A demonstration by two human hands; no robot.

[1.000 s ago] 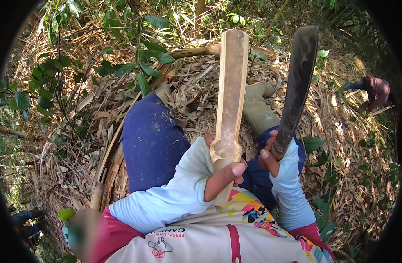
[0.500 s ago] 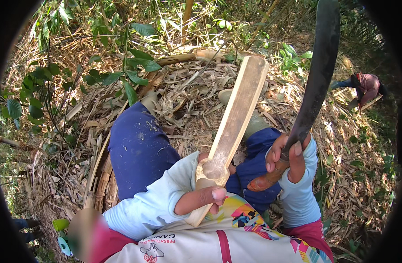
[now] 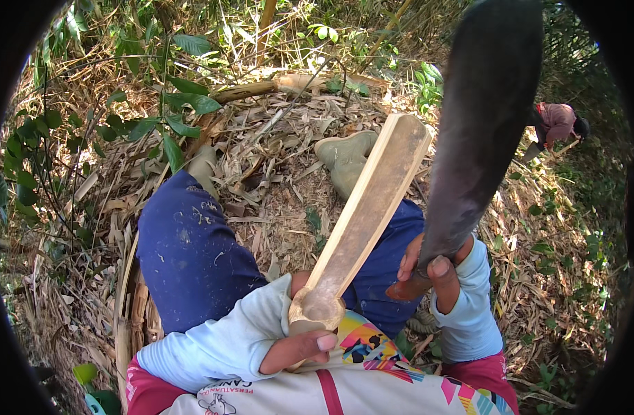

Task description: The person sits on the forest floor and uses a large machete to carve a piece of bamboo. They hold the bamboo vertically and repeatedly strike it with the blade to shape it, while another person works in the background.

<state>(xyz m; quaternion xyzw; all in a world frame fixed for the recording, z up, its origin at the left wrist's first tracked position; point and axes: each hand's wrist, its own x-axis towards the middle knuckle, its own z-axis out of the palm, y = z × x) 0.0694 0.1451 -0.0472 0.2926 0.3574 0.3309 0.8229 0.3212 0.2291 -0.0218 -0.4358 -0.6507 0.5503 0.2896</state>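
Note:
My left hand (image 3: pixel 297 351) is closed around the near end of a split bamboo piece (image 3: pixel 369 200), its thumb just below a round node. The piece tilts up and away to the right, its hollow brown inner face showing between pale cut edges. In my right hand (image 3: pixel 443 275) is a machete (image 3: pixel 484 124), gripped at its brown handle. Its wide dark blade points upward to the right of the bamboo, apart from it, and its upper end is blurred. Light blue sleeves cover both wrists and part of my hands.
Blue-trousered legs (image 3: pixel 192 256) and boots (image 3: pixel 348 162) rest on dry bamboo leaf litter (image 3: pixel 261 194). A leafy shrub (image 3: pixel 171 117) grows at the left, and a bamboo length (image 3: pixel 244 91) lies beyond. Another person (image 3: pixel 558 124) bends over at the far right.
The machete's blade has turned to show more of its broad side. Both hands have shifted slightly left and down in view, still gripping the bamboo and the machete. The view has moved right.

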